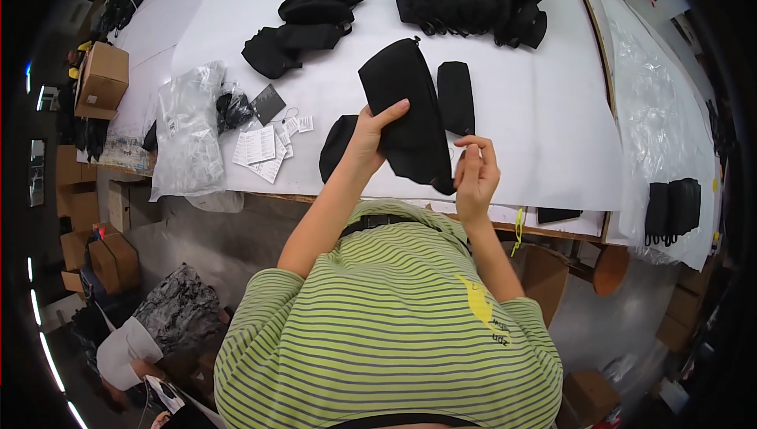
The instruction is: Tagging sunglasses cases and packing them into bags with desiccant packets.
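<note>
A black fabric pouch [412, 117] with what looks like a zipper along its right edge is held tilted above the white table. My left hand [372, 136] grips it from the left, thumb lying on its front face. Close to the pouch's lower right end, my right hand [478, 175] has its fingers bent together; a thin loop shows faintly by the fingertips, too fine to make out. Behind the held pouch, a flat black pouch [456, 98] lies on the table. Another black piece [336, 147] sits partly hidden behind my left forearm.
White paper tags [257, 147], a dark square card [268, 104] and a clear plastic bag [189, 133] lie to the left. Black pouches [315, 15] and a larger black pile [473, 3] are farther back. Plastic sheeting [650, 106] covers the right side. A person in a white cap [128, 352] is lower left.
</note>
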The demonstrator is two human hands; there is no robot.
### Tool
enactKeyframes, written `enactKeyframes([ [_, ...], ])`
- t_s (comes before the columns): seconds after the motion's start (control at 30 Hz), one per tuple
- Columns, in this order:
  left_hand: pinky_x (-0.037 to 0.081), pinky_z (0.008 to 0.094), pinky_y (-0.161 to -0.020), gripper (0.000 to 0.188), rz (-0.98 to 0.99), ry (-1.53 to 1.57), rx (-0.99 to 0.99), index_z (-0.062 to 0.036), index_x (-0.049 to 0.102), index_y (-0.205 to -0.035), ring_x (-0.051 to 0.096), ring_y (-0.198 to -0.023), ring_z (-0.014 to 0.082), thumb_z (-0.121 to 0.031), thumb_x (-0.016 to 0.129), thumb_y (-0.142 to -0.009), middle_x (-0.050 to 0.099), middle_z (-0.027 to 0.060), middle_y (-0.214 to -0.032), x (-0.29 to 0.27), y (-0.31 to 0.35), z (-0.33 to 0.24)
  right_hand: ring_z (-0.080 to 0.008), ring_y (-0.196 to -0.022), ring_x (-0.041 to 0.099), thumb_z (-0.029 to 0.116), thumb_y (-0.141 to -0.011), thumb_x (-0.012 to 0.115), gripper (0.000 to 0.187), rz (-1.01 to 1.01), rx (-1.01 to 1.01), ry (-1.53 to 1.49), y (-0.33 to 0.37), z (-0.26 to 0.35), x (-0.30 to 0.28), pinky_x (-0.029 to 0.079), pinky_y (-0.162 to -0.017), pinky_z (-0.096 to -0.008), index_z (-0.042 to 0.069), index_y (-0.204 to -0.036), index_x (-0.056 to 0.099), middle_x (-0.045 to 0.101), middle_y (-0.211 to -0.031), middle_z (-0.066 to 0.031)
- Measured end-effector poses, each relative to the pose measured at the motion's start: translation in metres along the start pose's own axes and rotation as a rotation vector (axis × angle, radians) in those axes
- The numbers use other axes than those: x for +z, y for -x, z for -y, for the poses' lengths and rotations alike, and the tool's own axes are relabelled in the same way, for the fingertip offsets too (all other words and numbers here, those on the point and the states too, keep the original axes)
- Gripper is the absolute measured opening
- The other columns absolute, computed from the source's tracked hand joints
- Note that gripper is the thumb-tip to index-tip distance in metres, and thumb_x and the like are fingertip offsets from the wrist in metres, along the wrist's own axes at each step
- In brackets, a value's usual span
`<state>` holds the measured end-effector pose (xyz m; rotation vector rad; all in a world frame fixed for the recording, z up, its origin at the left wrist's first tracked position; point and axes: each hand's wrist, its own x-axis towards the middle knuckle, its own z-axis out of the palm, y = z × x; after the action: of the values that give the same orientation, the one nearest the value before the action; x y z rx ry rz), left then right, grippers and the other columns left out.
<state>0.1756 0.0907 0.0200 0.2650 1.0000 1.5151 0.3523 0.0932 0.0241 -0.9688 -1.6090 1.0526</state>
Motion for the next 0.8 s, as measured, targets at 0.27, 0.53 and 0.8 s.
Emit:
enactKeyframes([
  [0.27, 0.052, 0.0259, -0.068, 0.033, 0.187, -0.357, -0.287, 0.0017, 0.061, -0.097, 0.064, -0.072, 0.0145, -0.012, 0.074, -0.07, 0.065, 0.0085, -0.085, 0.005, 0.036, -0.02, -0.0148, -0.078, 0.06, 0.005, -0.086, 0.056, 0.023, -0.07, 0.003, -0.167, -0.035, 0.021, -0.007, 0.047, -0.065, -0.0267, 0.002, -0.108, 0.055, 0.063, -0.092, -0.0097],
  [0.53, 0.053, 0.0268, -0.066, 0.031, 0.117, -0.283, -0.321, 0.002, 0.061, -0.096, 0.064, -0.071, 0.0154, -0.011, 0.073, -0.071, 0.065, 0.009, -0.085, 0.008, 0.043, -0.006, -0.0143, -0.063, 0.056, 0.006, -0.081, 0.063, 0.008, 0.066, -0.043, 0.31, -0.045, 0.018, -0.029, 0.043, -0.056, -0.0273, 0.004, -0.087, 0.059, 0.061, -0.077, -0.0049],
  [0.8, 0.054, 0.0292, -0.066, 0.022, -0.01, 0.065, -0.31, 0.0039, 0.063, -0.091, 0.065, -0.07, 0.0189, -0.013, 0.065, -0.078, 0.066, 0.0109, -0.082, -0.018, 0.019, -0.014, -0.0218, -0.064, 0.052, 0.0, -0.074, 0.065, 0.01, 0.4, -0.241, 0.258, -0.017, 0.05, -0.022, 0.042, -0.056, -0.031, 0.003, -0.081, 0.059, 0.054, -0.071, -0.0065],
])
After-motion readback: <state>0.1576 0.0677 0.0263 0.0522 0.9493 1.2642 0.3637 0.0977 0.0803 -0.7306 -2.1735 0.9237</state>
